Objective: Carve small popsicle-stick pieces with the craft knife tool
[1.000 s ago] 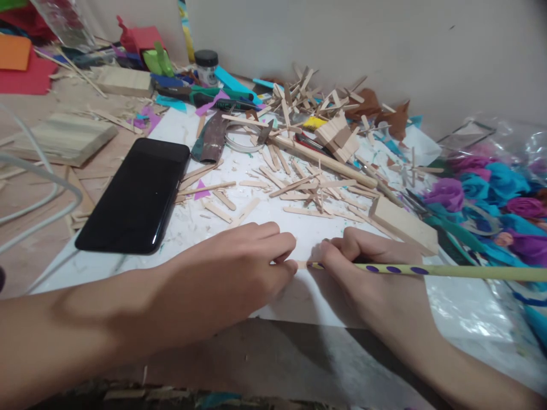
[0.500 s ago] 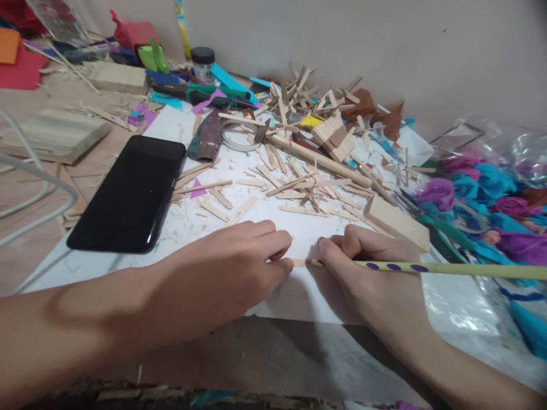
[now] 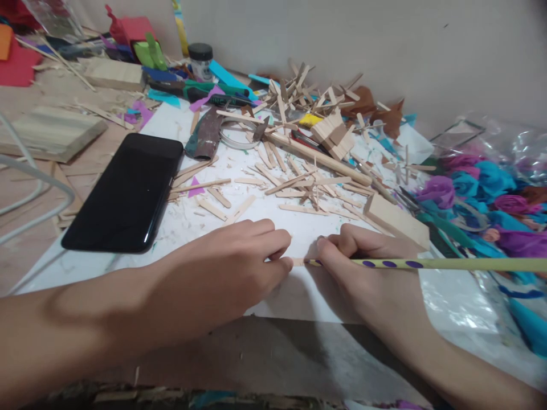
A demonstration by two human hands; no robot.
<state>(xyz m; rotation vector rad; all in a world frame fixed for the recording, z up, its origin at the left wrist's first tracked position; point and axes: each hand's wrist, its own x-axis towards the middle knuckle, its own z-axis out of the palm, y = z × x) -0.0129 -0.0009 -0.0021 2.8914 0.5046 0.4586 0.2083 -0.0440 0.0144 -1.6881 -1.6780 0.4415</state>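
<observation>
My left hand (image 3: 252, 262) is closed, its thumb and fingertips pinching a small wooden stick (image 3: 298, 262) over the white paper (image 3: 265, 304). Most of the stick is hidden under that hand. My right hand (image 3: 363, 262) grips a yellow-green pencil (image 3: 453, 264) with purple dots. The pencil lies nearly level, its tip at the right end of the stick, its long end pointing right. A small gap separates the two hands. Behind them, loose craft sticks (image 3: 314, 185) are scattered on the paper.
A black phone (image 3: 126, 193) lies left, beside a white cable (image 3: 47, 176). Further back are a hammer head (image 3: 207, 134), a tape roll (image 3: 239, 136), a jar (image 3: 200, 60) and wood blocks (image 3: 395, 219). Coloured paper flowers (image 3: 482, 182) and plastic bags fill the right side.
The view has shifted very slightly, so the phone and items at left appear a little further left. Both hands keep their holds, and the pencil tip has edged slightly left.
</observation>
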